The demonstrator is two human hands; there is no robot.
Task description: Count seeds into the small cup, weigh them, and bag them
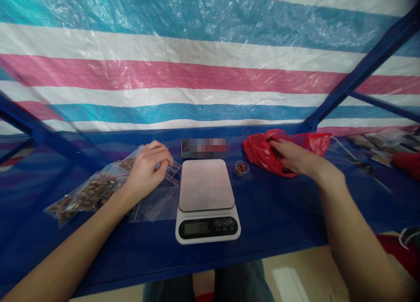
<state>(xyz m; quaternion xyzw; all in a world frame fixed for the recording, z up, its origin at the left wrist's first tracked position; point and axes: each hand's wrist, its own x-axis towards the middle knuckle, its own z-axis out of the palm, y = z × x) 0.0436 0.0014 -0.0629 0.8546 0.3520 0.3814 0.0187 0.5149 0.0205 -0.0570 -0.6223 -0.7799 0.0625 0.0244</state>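
My left hand is curled, thumb against the bent fingers, above clear zip bags; whatever is inside its grip, if anything, is hidden. Filled zip bags with small brown pieces lie beneath and left of it. A flat zip bag rests beside the scale. My right hand reaches into a crumpled red plastic bag with dark contents, its fingertips out of sight. Between the hands stands a white kitchen scale, nothing on its plate. A small clear cup of brown pieces sits right of it.
Behind the scale lies a flat dark-edged object, partly pixelated. More bags and a red bag are at the far right. Blue metal posts frame the blue shelf, and a striped sheet hangs behind.
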